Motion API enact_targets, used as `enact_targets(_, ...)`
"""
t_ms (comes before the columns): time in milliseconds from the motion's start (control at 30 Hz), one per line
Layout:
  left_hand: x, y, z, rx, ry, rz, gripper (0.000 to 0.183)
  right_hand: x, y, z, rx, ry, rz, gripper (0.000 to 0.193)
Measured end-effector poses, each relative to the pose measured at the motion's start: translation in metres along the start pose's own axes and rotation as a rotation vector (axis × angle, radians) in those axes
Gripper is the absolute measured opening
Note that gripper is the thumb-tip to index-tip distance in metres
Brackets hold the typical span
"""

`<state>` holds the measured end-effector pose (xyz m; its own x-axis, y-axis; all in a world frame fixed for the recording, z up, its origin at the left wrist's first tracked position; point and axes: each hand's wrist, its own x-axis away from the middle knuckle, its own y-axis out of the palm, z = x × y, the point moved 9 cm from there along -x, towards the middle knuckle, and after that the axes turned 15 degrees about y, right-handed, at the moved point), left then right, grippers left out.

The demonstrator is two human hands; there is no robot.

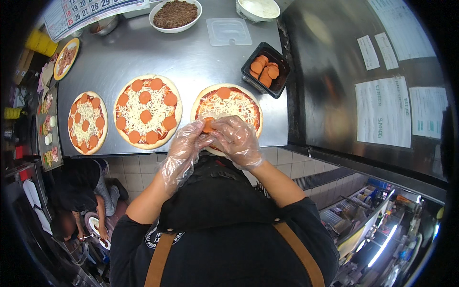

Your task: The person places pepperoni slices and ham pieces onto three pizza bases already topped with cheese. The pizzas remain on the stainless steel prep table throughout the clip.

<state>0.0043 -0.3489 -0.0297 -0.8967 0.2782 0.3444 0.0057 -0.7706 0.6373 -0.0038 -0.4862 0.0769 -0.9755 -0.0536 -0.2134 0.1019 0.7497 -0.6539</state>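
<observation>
Clear plastic gloves [178, 165] cover both hands at the centre of the head view. The left hand [190, 137] is nearly closed, fingertips pinching orange pepperoni [208, 125]; the right hand [237, 137] is curled against it, and whether it also grips cannot be told. The pepperoni is held over the lower left part of the rightmost pizza [230, 106], which shows one slice [224, 92] near its top. More slices lie in a black tub [283, 85], upper right of centre. A middle pizza [157, 108] and a small pizza [88, 113], both topped, lie left on the steel table [105, 62]. Assessment: pepperoni should prove light, flexible, slightly greasy, liable to cling; best held by the rim.
</observation>
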Motion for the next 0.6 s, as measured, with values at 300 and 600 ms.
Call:
enact_targets(300,0.012,-0.001,0.002,0.015,-0.051,-0.036,0.046,0.01,0.014,0.042,-0.275,0.43,-0.115,0.016)
enact_targets(600,0.008,-0.006,0.004,-0.051,0.0,0.029,0.04,0.021,0.028,0.081,-0.616,0.713,-0.046,0.018)
